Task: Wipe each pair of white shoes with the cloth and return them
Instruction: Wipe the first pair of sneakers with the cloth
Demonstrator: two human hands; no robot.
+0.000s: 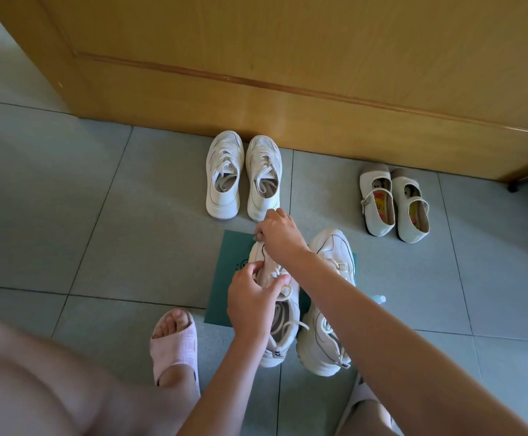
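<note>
— Wiping the toe, is it, in the head view?

— So I judge. The left hand [258, 297] grips the near sneaker [280, 347] across its laces. The right hand [277, 232] sits at the toe, fingers curled and pinching a scrap of grey, most likely the cloth [259, 236], though nearly all of it is hidden.

— Where does that shoe stand?

— On the green mat [228, 278], with its mate [319, 357] just beside it at three o'clock.

— How would you do the step well?

— Hold firm over the laces so the shoe cannot twist. Work the cloth in short strokes from the toe back along the sole edge, turn to a clean fold, and mind the loose lace ends.

— And the other pairs?

— The mesh pair [225, 177] stands at twelve o'clock from the mat, toes against the wooden door [288, 73]. The strap shoes [377, 184] are at two o'clock, well apart.

— Any containers?

— Only a pale bottle [379, 299] peeping out at three o'clock behind the right forearm; I cannot tell what it holds. The strap shoes show coloured insoles, nothing more.
</note>
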